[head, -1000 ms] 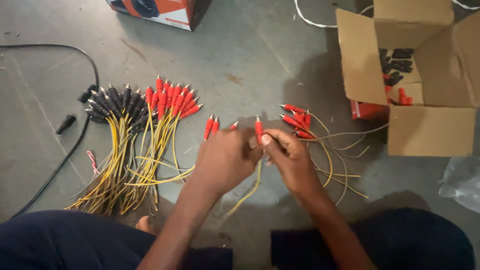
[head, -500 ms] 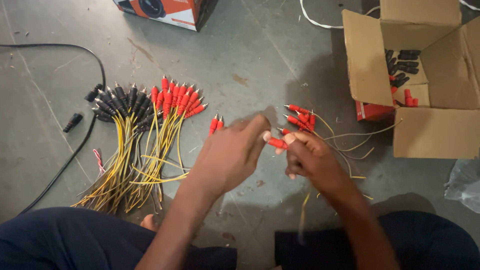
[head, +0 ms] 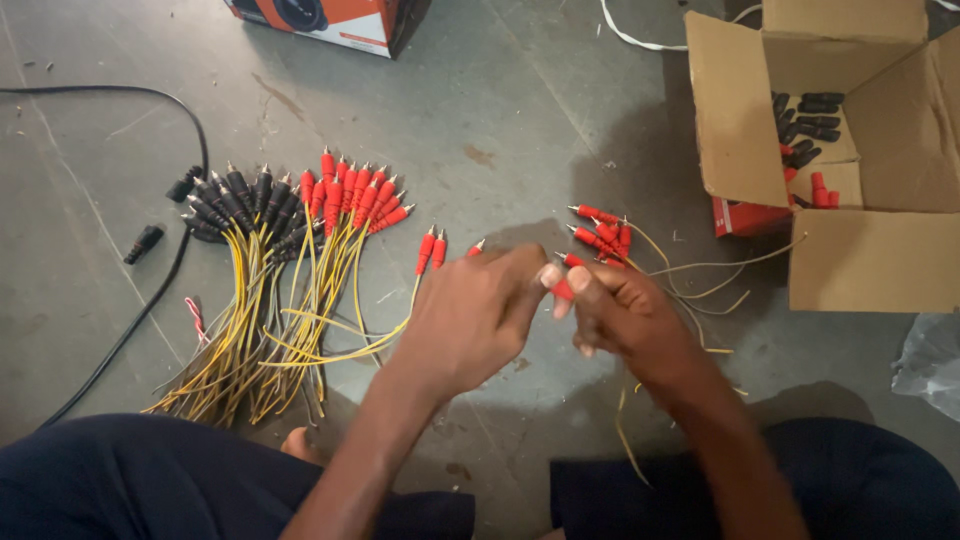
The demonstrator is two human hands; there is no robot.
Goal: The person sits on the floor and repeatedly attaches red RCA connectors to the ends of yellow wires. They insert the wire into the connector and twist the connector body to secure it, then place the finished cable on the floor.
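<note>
Over a grey floor, the left hand (head: 470,320) and right hand (head: 620,310) meet, both pinching one red plug (head: 563,290), right of a cable bundle (head: 270,300).

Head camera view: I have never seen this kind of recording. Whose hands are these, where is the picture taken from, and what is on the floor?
The picture comes from a camera worn on a person's head, looking down past their knees at a grey floor. There is no machine; the two bare hands are the wearer's own. The left hand and the right hand meet in the middle and pinch a red plug on a thin yellow wire between them. To the left lies a fanned bundle of yellow wires tipped with black plugs and red plugs. Beyond the right hand lie a few loose red-tipped wires. At the right stands an open cardboard box holding more black and red plugs. A black cable runs along the left edge.
</note>
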